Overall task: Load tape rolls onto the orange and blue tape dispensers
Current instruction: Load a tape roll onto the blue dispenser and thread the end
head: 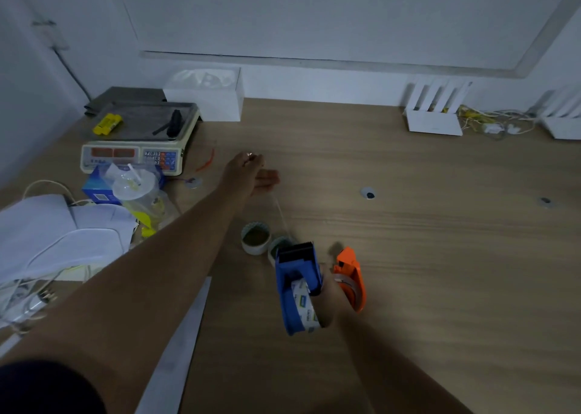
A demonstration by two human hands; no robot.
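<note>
a clear tape strip (280, 212) is pinched far out by the left hand (248, 170); the blue tape dispenser (298, 288) is gripped near by the mostly hidden right hand (328, 291).

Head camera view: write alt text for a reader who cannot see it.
A person's right hand holds a blue plastic tape dispenser loaded with a printed tape roll, while the left hand stretches a strip of clear tape away from it across a wooden table. An orange plastic tape dispenser sits just beyond the blue one, near two tape rolls on the table.

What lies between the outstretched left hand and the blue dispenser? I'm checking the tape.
Head view: a thin strip of tape runs from left hand toward blue dispenser.
</note>
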